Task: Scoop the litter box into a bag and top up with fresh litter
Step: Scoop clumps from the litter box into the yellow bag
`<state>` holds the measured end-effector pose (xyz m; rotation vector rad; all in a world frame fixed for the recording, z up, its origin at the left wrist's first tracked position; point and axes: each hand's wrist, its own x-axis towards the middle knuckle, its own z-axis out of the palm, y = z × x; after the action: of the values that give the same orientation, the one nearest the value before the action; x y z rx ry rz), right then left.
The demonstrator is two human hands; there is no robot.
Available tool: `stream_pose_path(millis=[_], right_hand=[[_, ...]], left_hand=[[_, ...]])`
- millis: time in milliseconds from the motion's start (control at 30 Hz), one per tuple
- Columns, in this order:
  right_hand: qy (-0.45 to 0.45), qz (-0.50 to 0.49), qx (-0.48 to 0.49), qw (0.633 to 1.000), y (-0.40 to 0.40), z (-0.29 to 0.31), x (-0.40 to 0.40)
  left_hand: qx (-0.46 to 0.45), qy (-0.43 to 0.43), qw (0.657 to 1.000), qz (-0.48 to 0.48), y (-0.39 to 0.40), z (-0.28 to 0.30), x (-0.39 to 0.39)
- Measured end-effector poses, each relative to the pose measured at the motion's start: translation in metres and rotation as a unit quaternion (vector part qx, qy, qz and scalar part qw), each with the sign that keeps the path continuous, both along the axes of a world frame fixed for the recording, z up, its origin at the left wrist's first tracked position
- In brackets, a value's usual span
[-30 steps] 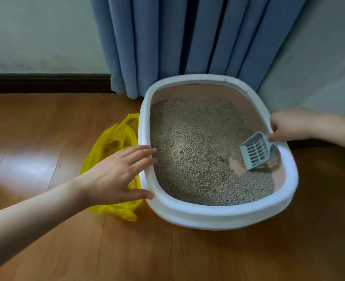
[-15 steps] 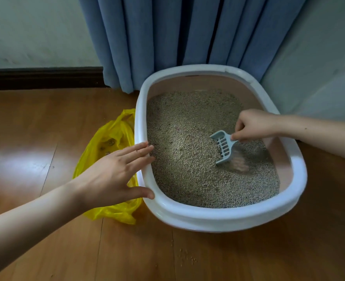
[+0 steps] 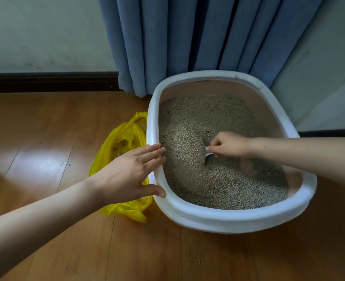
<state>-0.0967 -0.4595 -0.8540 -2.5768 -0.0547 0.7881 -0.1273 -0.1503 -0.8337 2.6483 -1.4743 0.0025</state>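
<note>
A white-rimmed litter box (image 3: 228, 217) sits on the wooden floor, filled with grey-brown litter (image 3: 190, 126). My right hand (image 3: 228, 144) is inside the box, shut on a pale blue scoop (image 3: 208, 156). Most of the scoop is buried in the litter; only a bit near the handle shows. My left hand (image 3: 127, 173) rests flat and open on the box's left rim, thumb on the near edge. A yellow plastic bag (image 3: 125, 138) lies open on the floor just left of the box, partly under my left hand, with some clumps inside.
A blue curtain (image 3: 187, 41) hangs right behind the box. A pale wall with a dark baseboard (image 3: 50, 81) runs along the back left. A few spilled litter grains (image 3: 194, 256) lie on the floor in front of the box.
My right hand has moved the scoop from the box's right wall leftward to the middle and pushed it down into the litter. The left hand has stayed on the rim.
</note>
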Motion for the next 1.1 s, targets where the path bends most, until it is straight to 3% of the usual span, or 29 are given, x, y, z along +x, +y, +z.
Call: stream_pose_path(millis=[133,467,633,833,967,1100], right_hand=[[0.037,0.012,-0.093,0.995,0.014,0.004,0.001],[-0.013,-0.048,-0.047,0.998,-0.001,-0.008,-0.022],[0.001,-0.084,0.034,0.996,-0.018,-0.001,-0.021],[-0.072,-0.096,-0.021,0.993,-0.031,0.029,-0.021],[-0.039,-0.048,-0.035,0.997,-0.032,0.029,-0.034],[-0.033,-0.085,-0.021,0.996,-0.031,0.023,-0.041]], left_hand=[[0.024,-0.009,1.0,0.006,0.0,0.002,-0.004],[0.046,-0.014,0.999,0.01,-0.001,0.003,-0.005],[0.047,-0.018,0.999,0.009,-0.001,0.003,-0.005],[0.052,-0.028,0.998,0.007,-0.001,0.002,-0.005],[0.051,-0.033,0.998,0.002,-0.002,0.002,-0.005],[0.053,-0.036,0.998,0.001,-0.002,0.003,-0.006]])
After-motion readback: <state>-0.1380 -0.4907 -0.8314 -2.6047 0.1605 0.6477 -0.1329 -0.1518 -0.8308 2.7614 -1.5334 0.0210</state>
